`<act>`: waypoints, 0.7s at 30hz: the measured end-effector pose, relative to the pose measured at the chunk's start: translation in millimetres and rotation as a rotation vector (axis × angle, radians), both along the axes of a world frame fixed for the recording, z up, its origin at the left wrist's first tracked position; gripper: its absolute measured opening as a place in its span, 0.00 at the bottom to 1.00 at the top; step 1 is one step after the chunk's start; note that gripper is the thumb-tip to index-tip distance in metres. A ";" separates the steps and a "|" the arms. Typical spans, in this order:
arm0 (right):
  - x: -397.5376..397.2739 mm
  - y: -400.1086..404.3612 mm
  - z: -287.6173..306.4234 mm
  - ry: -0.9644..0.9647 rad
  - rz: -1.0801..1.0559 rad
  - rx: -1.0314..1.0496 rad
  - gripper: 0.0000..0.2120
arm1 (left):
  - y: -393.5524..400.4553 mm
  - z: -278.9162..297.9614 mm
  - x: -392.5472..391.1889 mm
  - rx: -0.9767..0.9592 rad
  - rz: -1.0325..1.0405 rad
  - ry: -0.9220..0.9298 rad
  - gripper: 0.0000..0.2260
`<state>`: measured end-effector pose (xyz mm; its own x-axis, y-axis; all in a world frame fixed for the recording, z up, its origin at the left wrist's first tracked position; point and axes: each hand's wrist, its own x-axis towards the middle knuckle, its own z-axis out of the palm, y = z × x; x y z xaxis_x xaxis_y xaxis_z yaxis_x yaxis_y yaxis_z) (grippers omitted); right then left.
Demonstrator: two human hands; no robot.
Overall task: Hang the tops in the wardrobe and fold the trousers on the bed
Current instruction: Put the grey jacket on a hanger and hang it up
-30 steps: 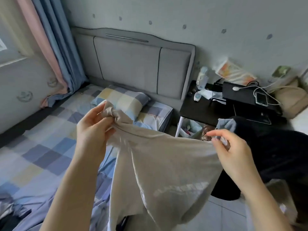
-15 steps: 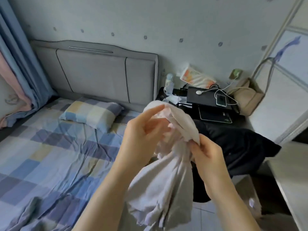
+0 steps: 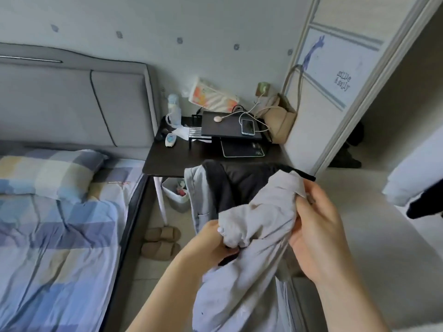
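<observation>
While both hands hold it off the bed (image 3: 60, 236), beige top (image 3: 259, 212) sits bunched between them; left hand (image 3: 211, 245) grasping its lower folds; right hand (image 3: 316, 231) fingers (image 3: 302, 207) clenched on upper edge; wardrobe (image 3: 335, 97) just right; dark clothes (image 3: 230, 183) behind, near worktop (image 3: 172, 159).

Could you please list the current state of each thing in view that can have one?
Beige garment: bunched, held off the bed.
Left hand: gripping the garment.
Right hand: gripping the garment.
Wardrobe: door open.
Phone: lying flat, cable attached.
Slippers: paired on floor.
Dark clothes: draped beside the desk.
</observation>
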<state>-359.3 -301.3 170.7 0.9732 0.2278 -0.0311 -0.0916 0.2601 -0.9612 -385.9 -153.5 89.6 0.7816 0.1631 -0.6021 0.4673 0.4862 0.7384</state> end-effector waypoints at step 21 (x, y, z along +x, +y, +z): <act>44.8 -37.3 -5.4 -0.111 -0.435 -1.008 0.13 | -2.2 130.5 118.1 0.570 -0.332 -0.977 0.08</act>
<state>-314.6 -338.5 165.3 0.9730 -0.2154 0.0825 -0.0823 -0.6585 -0.7480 -267.8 -155.7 220.1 0.9253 -0.0834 0.3699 -0.3757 -0.0683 0.9242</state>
